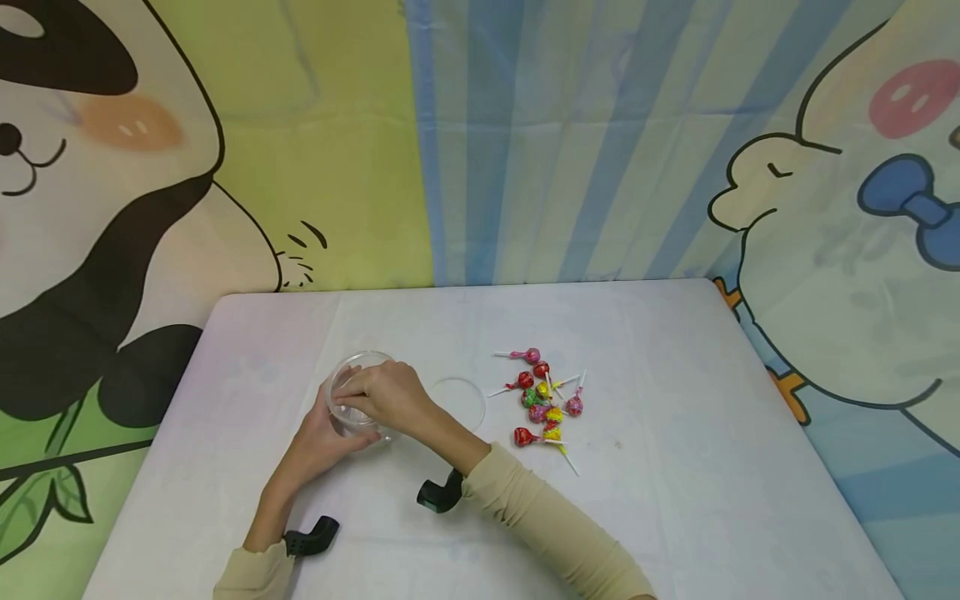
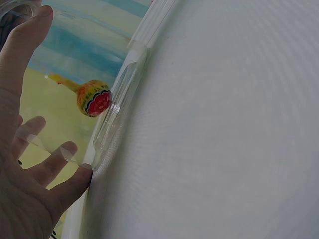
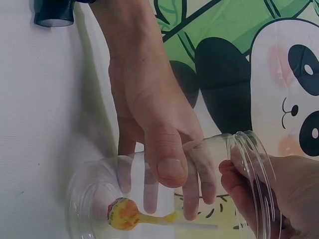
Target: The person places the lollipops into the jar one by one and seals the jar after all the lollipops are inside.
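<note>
My left hand (image 1: 322, 446) holds a clear plastic jar (image 3: 89, 174) around its side, thumb on one side and fingers spread on the other. Inside lies one yellow-and-red lollipop (image 2: 94, 99), its head near the jar's bottom and its stick pointing toward the mouth. My right hand (image 1: 390, 396) reaches into the mouth from above, fingers loosely bent just within the rim. In the right wrist view, the fingers (image 3: 237, 194) are by the rim, and the stick's end shows free of them.
Several wrapped lollipops (image 1: 528, 398), red, yellow, green and pink, lie in a loose group right of the jar. A clear round lid (image 1: 459, 380) lies between them and the jar. The white table (image 1: 675, 500) meets a cartoon-print curtain (image 1: 570, 150) behind.
</note>
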A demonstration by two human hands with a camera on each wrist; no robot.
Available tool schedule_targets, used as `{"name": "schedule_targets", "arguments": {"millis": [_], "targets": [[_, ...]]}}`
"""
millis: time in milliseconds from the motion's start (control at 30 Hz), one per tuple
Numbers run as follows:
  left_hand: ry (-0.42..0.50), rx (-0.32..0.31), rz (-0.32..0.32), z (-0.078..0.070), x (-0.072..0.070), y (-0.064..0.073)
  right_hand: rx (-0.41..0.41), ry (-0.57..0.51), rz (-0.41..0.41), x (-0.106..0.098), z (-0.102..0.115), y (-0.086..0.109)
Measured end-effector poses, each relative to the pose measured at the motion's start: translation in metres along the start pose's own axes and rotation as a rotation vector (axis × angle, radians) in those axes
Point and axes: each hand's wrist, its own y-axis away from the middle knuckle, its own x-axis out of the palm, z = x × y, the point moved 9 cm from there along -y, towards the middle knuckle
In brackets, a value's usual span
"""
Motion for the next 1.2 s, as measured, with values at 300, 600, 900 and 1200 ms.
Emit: {"name": "schedule_targets", "arguments": {"millis": [300,600,900,1200], "targets": [[0.016,-0.029,0.015,0.006,0.004,0.0,-0.011,-0.026,-0.035,-0.002,-0.001,0.003],[-0.005,-0.032,0.002,0.006,0.005,-0.001,-0.066,-0.474,-0.212,-0.028,-0.01,0.013],[0.042,-0.047,-0.01,0.007,0.005,-0.002,-0.053,-0.589,-0.289,-0.06,-0.018,0.035],[0.072,-0.015,-0.004,0.004,0.004,-0.004,-0.019,-0.563,-0.239,-0.072,-0.038,0.068]]}}
